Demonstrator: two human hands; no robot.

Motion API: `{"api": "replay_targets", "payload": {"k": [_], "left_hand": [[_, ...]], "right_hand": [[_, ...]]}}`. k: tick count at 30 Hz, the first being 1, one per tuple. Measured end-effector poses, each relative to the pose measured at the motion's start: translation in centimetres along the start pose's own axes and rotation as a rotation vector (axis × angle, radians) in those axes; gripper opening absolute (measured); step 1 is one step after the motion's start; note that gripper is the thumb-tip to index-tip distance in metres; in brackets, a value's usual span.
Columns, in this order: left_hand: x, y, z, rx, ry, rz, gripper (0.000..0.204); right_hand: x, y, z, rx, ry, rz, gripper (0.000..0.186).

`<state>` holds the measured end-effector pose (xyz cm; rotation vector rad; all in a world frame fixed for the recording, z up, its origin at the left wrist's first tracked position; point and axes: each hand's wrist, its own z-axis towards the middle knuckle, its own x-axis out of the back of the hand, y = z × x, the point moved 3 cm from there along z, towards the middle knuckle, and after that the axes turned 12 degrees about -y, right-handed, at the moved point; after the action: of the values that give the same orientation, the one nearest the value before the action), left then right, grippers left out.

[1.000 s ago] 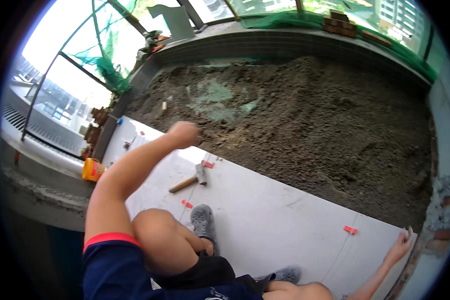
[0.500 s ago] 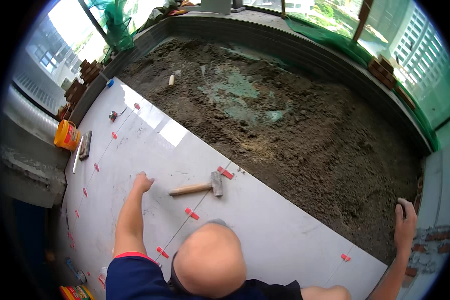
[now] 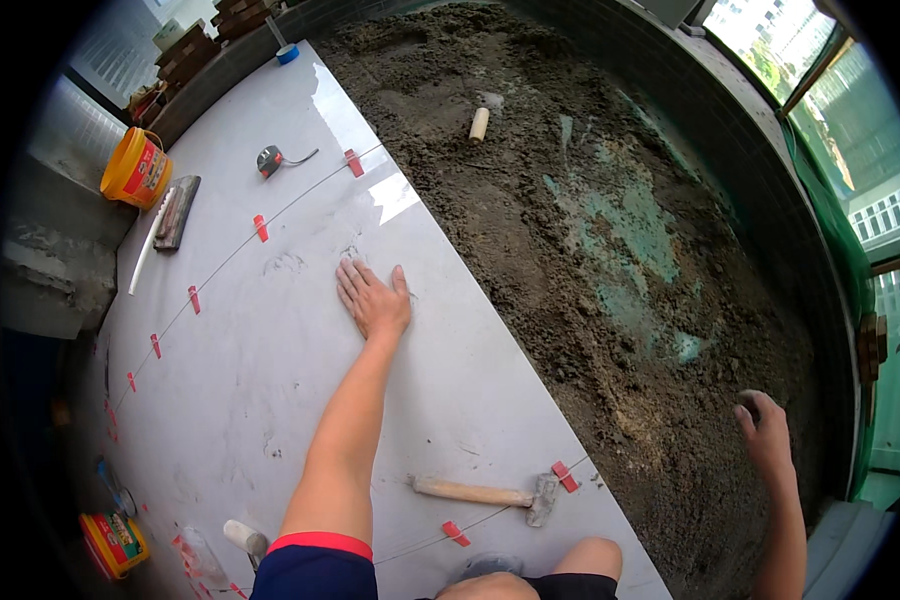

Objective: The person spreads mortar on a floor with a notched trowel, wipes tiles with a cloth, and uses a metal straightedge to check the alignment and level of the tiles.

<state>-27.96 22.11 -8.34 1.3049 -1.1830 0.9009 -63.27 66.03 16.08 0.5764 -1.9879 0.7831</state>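
On the white tile floor (image 3: 270, 380), I see my left hand (image 3: 373, 298) lying flat, fingers spread, palm pressed on the tile and gripping nothing. Just beyond its fingertips a thin joint line runs with small red spacer clips (image 3: 260, 228); further past them a tape measure (image 3: 270, 159) lies, and far to the left side of the hand stand an orange bucket (image 3: 135, 167) and a trowel (image 3: 177, 211). Behind the hand, near my knee, a wooden-handled mallet (image 3: 485, 493) rests on the tile, touched by nobody. My right hand (image 3: 765, 428) hovers over the brown mortar bed (image 3: 590, 230), fingers loosely curled; I cannot tell whether it holds something. By my judgement, the tiles on the left part are already laid and clipped, while the whole mortar area to the right of my palm is not yet covered.
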Motion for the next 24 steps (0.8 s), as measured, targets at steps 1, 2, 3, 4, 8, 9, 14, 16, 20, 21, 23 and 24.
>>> {"api": "replay_targets", "payload": {"k": [1,2,3,4,8,9,14,16,20,21,23,24], "left_hand": [[0.3,-0.5,1.1,0.005,0.012,0.005,0.078],[1.1,-1.7,2.2,0.017,0.030,0.023,0.077],[1.3,-1.9,3.0,0.019,0.036,0.020,0.075],[1.3,-2.1,3.2,0.033,0.025,0.025,0.075],[1.2,-1.3,3.4,0.064,-0.001,0.027,0.072],[1.2,-1.0,3.5,0.068,-0.005,0.031,0.072],[1.5,-0.3,4.5,0.114,-0.073,0.044,0.074],[2.1,-0.4,4.6,0.128,-0.089,0.061,0.075],[3.0,-1.2,4.9,0.121,-0.103,0.080,0.076],[3.2,-1.1,5.0,0.118,-0.103,0.074,0.076],[3.2,-0.5,5.0,0.112,-0.127,0.052,0.077],[2.4,1.4,5.3,0.089,-0.145,0.006,0.077]], "right_hand": [[-1.0,-2.4,4.6,0.030,-0.069,0.031,0.025],[-2.3,-5.4,9.4,0.069,-0.144,0.071,0.028],[-3.2,-8.0,13.7,0.132,-0.135,0.030,0.032],[-4.2,-10.7,18.0,0.150,-0.179,0.054,0.035],[-8.2,-19.6,33.5,0.128,-0.235,0.280,0.041],[-9.6,-21.2,37.1,0.114,-0.222,0.324,0.043],[-14.6,-30.3,48.1,0.064,-0.205,0.384,0.063],[-15.0,-33.8,50.9,0.027,-0.202,0.408,0.067],[-15.5,-38.9,55.7,-0.047,-0.297,0.510,0.070],[-15.9,-39.2,56.8,-0.050,-0.265,0.532,0.068],[-16.7,-38.1,59.0,-0.059,-0.192,0.576,0.065],[-16.9,-34.3,61.9,-0.077,-0.168,0.634,0.059]]}}
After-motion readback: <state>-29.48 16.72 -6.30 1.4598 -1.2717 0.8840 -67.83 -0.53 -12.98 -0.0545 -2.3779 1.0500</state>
